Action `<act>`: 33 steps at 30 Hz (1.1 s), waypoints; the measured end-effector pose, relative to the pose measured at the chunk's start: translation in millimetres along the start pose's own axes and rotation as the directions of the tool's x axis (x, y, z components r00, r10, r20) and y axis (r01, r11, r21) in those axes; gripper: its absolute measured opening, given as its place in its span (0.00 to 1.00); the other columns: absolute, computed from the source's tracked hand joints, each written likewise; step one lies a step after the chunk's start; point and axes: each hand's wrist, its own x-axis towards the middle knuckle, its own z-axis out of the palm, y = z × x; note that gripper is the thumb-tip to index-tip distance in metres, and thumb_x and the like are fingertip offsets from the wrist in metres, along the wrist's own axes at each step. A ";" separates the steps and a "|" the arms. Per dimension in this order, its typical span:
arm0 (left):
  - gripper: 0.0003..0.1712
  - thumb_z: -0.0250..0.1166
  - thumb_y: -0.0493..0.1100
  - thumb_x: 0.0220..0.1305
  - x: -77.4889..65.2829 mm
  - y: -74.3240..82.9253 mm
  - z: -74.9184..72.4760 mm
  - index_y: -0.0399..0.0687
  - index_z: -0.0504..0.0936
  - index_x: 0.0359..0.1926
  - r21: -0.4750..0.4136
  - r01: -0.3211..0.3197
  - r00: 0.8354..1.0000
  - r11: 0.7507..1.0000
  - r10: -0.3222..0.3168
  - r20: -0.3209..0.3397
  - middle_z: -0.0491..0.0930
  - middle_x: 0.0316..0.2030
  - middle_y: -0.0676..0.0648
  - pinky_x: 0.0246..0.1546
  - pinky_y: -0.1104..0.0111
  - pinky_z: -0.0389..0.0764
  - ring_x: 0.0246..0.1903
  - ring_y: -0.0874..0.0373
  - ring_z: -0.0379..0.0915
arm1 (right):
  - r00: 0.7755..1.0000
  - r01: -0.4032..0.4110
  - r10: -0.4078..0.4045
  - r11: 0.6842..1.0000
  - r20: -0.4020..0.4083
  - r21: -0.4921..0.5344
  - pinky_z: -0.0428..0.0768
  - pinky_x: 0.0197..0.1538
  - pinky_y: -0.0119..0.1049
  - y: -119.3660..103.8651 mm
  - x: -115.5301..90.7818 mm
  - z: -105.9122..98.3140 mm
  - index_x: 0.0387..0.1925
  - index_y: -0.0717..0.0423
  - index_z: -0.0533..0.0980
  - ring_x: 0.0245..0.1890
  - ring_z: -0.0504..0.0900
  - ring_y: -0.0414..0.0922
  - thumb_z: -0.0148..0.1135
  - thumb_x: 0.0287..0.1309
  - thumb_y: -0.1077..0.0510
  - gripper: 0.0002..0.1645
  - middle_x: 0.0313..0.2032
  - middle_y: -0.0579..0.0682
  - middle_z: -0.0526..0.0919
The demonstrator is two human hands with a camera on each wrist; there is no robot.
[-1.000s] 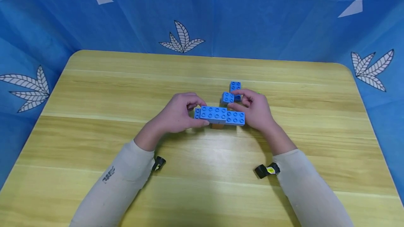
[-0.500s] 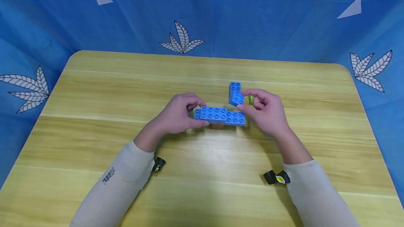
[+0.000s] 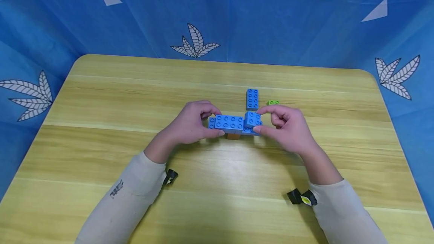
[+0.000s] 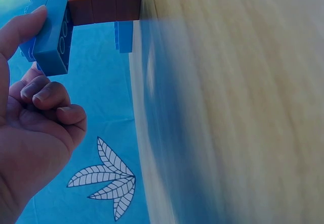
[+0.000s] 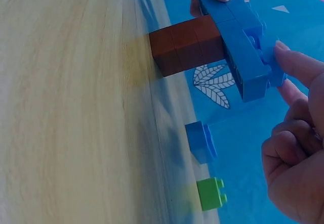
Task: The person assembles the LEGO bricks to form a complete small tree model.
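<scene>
A structure of blue building bricks (image 3: 229,122) sits across a stack of brown bricks (image 5: 187,45) that stands on the table. My left hand (image 3: 191,121) grips the left end of this blue top between thumb and fingers. Between thumb and forefinger, my right hand (image 3: 286,127) pinches a small blue brick (image 3: 251,119) over the structure's right end, beside the raised middle brick. In the right wrist view that brick looks slightly tilted against the studs; whether it is pressed down, I cannot tell.
Behind the structure, a loose blue brick (image 3: 252,99) lies on the wooden table (image 3: 135,97). To its right is a light green brick (image 3: 273,102), partly covered by the right hand in the head view. A blue patterned cloth (image 3: 271,18) hangs beyond the table's back edge.
The right hand first moved right with the small blue brick, turning it, then brought it toward me onto the structure's right end. The green brick came into view. The left hand stayed in place.
</scene>
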 end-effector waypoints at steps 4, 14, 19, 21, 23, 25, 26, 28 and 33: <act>0.20 0.81 0.43 0.49 0.4 0.6 -0.8 0.46 0.85 0.43 0.003 0.000 1.000 1.000 0.000 -0.003 0.75 0.30 0.50 0.29 0.64 0.65 0.29 0.52 0.66 | 0.999 -0.005 0.005 1.000 0.036 0.007 0.58 0.26 0.38 -2.6 -0.3 -0.9 0.45 0.55 0.84 0.16 0.51 0.47 0.78 0.48 0.68 0.21 0.16 0.49 0.52; 0.20 0.81 0.43 0.49 1.3 0.6 -0.7 0.45 0.85 0.43 -0.003 -0.007 1.000 1.000 0.007 -0.006 0.74 0.29 0.49 0.29 0.65 0.64 0.28 0.55 0.64 | 0.997 -0.016 0.015 1.000 0.074 0.021 0.59 0.27 0.39 -7.8 1.6 -0.3 0.44 0.54 0.84 0.17 0.52 0.48 0.78 0.49 0.66 0.19 0.17 0.50 0.52; 0.20 0.81 0.43 0.50 1.2 0.6 -0.5 0.46 0.85 0.44 -0.013 0.010 1.000 1.000 -0.010 -0.004 0.75 0.30 0.49 0.30 0.64 0.65 0.30 0.48 0.67 | 0.998 -0.007 0.003 0.999 0.070 0.052 0.58 0.26 0.39 -5.5 0.7 0.9 0.45 0.55 0.84 0.17 0.53 0.48 0.76 0.51 0.67 0.18 0.17 0.50 0.53; 0.20 0.81 0.44 0.50 0.9 0.7 -0.2 0.46 0.85 0.44 -0.018 0.015 1.000 1.000 -0.015 -0.003 0.75 0.31 0.49 0.31 0.64 0.65 0.32 0.45 0.68 | 0.998 -0.003 -0.001 0.998 0.064 0.063 0.58 0.25 0.38 -4.3 -0.2 1.9 0.46 0.55 0.84 0.17 0.53 0.47 0.75 0.51 0.68 0.18 0.17 0.49 0.53; 0.20 0.81 0.44 0.50 0.6 0.6 0.3 0.46 0.85 0.43 -0.019 0.018 1.000 1.000 -0.018 -0.005 0.76 0.31 0.49 0.31 0.64 0.66 0.33 0.43 0.69 | 0.998 0.000 -0.004 0.997 0.057 0.072 0.58 0.24 0.38 -3.1 -1.1 3.4 0.46 0.55 0.84 0.16 0.54 0.47 0.75 0.51 0.69 0.19 0.16 0.49 0.54; 0.20 0.81 0.44 0.50 0.2 0.4 1.1 0.46 0.85 0.43 -0.022 0.018 1.000 1.000 -0.018 -0.003 0.76 0.31 0.49 0.30 0.63 0.66 0.32 0.43 0.69 | 0.999 0.000 -0.004 0.997 0.052 0.082 0.57 0.23 0.38 -1.7 -1.9 5.8 0.46 0.56 0.84 0.16 0.53 0.47 0.75 0.51 0.69 0.19 0.16 0.49 0.54; 0.19 0.81 0.44 0.50 0.0 0.1 1.5 0.46 0.85 0.43 -0.021 0.019 1.000 1.000 -0.019 -0.004 0.76 0.30 0.49 0.30 0.64 0.66 0.32 0.44 0.69 | 0.999 -0.005 0.000 0.996 0.051 0.089 0.57 0.22 0.37 -1.0 -2.1 7.1 0.46 0.56 0.84 0.16 0.53 0.47 0.75 0.51 0.69 0.20 0.16 0.49 0.53; 0.19 0.81 0.43 0.50 -0.4 -0.3 2.1 0.46 0.85 0.43 -0.022 0.022 1.000 1.000 -0.022 -0.004 0.76 0.30 0.49 0.29 0.64 0.66 0.31 0.47 0.68 | 0.999 -0.019 0.015 0.996 0.046 0.091 0.55 0.21 0.37 -0.3 -2.6 9.5 0.47 0.57 0.84 0.16 0.52 0.47 0.75 0.50 0.69 0.20 0.16 0.49 0.53; 0.19 0.81 0.44 0.50 -1.3 -1.2 2.3 0.47 0.85 0.43 -0.019 0.022 1.000 1.000 -0.022 -0.003 0.75 0.29 0.49 0.28 0.65 0.66 0.29 0.52 0.66 | 0.997 -0.072 0.070 0.995 0.037 0.069 0.52 0.20 0.35 -4.6 -4.0 12.5 0.46 0.61 0.84 0.16 0.51 0.47 0.75 0.51 0.70 0.19 0.16 0.48 0.52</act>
